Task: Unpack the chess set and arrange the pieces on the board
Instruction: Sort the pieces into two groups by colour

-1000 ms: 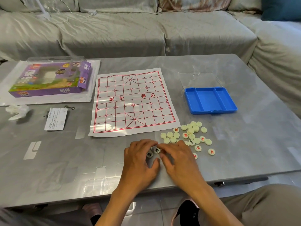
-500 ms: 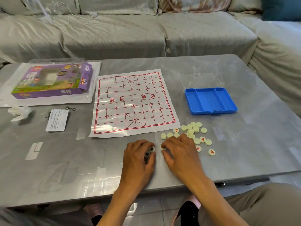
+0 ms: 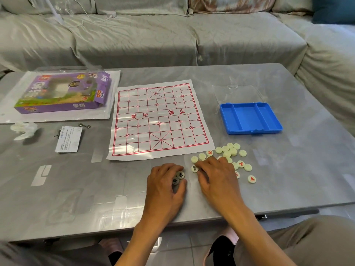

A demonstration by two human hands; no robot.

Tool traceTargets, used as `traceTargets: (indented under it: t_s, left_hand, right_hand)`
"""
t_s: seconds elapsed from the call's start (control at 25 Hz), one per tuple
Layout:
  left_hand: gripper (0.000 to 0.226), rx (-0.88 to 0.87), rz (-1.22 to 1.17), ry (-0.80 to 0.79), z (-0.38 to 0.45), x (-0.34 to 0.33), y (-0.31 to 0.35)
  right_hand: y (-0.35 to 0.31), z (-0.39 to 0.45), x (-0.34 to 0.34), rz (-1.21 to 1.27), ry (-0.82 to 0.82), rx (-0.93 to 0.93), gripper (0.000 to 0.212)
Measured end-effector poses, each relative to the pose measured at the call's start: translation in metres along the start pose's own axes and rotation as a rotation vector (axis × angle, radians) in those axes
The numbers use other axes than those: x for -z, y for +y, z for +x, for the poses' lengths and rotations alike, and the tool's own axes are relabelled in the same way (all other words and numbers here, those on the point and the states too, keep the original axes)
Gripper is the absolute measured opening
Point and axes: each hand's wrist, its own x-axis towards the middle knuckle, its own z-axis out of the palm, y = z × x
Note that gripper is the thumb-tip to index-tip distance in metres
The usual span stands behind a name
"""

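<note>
You've got a grey marble-look table [image 3: 288, 179] here. On it, far left, a purple game box [image 3: 63, 93] sits on a clear plastic sheet [image 3: 57, 118], with a crumpled tissue [image 3: 24, 128], a small paper slip [image 3: 69, 138] and a tiny metal clasp [image 3: 84, 125] nearer you. The red-lined paper board [image 3: 159, 120] lies flat mid-table. Right of it: the blue tray [image 3: 249, 118], its clear lid [image 3: 238, 94] just behind. Loose cream pieces [image 3: 230, 152] are scattered near the board's near right corner.

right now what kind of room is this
Most likely a home living room: a grey covered sofa wraps round a low coffee table, with cushions along its back and a paper chess board laid out for a casual game.
</note>
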Motion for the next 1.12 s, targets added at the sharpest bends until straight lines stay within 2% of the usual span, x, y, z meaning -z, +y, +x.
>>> traceTargets:
  t_s: [0.12, 0.2, 0.28, 0.36, 0.52, 0.68, 0.76, 0.88, 1.0, 1.12]
  left_hand:
    - [0.040, -0.028, -0.008, -0.022, 0.000, -0.001, -0.002]
    - [0.039, -0.049, 0.025, -0.034, 0.001, -0.002, -0.002]
    - [0.037, -0.047, 0.061, -0.033, 0.001, -0.003, -0.001]
    - [0.036, -0.033, 0.065, -0.031, 0.001, -0.004, 0.000]
    - [0.032, 0.007, -0.007, 0.006, 0.000, -0.002, -0.001]
    - [0.031, 0.010, -0.024, 0.017, 0.000, -0.002, 0.000]
    - [0.039, 0.047, -0.084, -0.030, 0.001, 0.003, 0.002]
    - [0.065, 0.085, -0.192, -0.108, 0.002, 0.017, -0.002]
    - [0.078, 0.012, -0.079, -0.122, -0.001, 0.034, -0.018]
    - [0.090, 0.026, -0.093, -0.179, 0.000, 0.045, -0.025]
  right_hand:
    - [-0.008, -0.004, -0.002, 0.097, -0.088, 0.118, 0.022]
    - [-0.009, -0.003, -0.001, 0.161, -0.063, 0.081, 0.024]
    - [-0.005, 0.004, 0.001, 0.038, 0.004, 0.032, 0.035]
    - [-0.001, 0.012, 0.001, -0.112, 0.009, 0.069, 0.041]
    - [-0.006, 0.015, 0.000, -0.170, -0.006, 0.142, 0.022]
    - [-0.010, 0.013, -0.001, -0.083, -0.027, 0.137, 0.021]
    - [-0.010, 0.015, -0.002, -0.015, -0.055, 0.109, 0.020]
    - [-0.011, 0.014, -0.004, 0.022, -0.053, 0.111, 0.027]
    - [-0.015, 0.015, -0.007, -0.083, -0.060, 0.146, 0.027]
    - [-0.019, 0.015, -0.007, -0.162, -0.049, 0.106, 0.017]
